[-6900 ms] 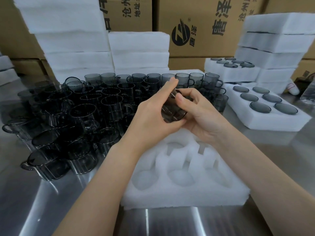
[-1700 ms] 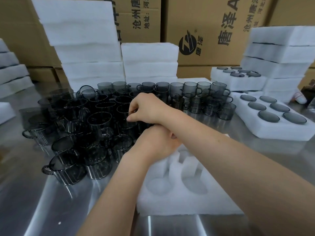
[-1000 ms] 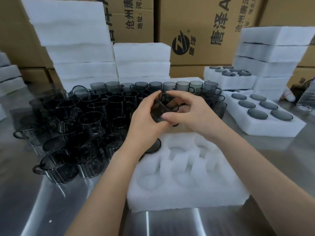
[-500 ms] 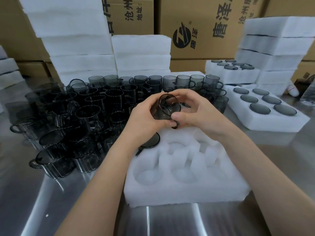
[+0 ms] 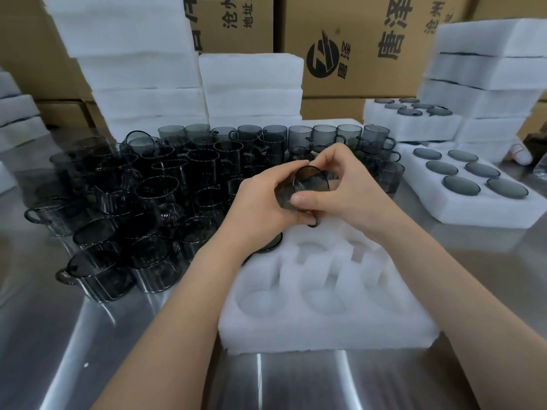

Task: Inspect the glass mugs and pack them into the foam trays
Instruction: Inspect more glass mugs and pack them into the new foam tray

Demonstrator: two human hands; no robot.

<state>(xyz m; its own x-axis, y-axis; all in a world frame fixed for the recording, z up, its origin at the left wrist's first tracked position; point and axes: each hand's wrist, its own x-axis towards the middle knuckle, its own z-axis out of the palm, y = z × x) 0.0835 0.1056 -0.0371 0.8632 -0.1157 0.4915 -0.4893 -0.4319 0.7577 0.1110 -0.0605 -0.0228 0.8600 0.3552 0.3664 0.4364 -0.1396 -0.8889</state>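
Both hands are up over the white foam tray with round pockets [image 5: 325, 329]. The left hand [image 5: 260, 205] and right hand [image 5: 352, 190] curl round one smoky grey glass mug [image 5: 307, 184], tilted, mouth toward the camera, handle hanging low. In the tray's far-left pocket sits a dark mug [image 5: 270, 245], half hidden under the left wrist; the near pockets show white foam.

To the right, a second white foam tray [image 5: 473, 214] carries six grey mugs, one per pocket. On the left, a crowd of loose grey mugs [image 5: 165, 184] stands on the shiny steel table [image 5: 88, 335]. Behind it all are stacked white foam slabs [image 5: 142, 84] and brown printed cardboard cartons [image 5: 355, 54].
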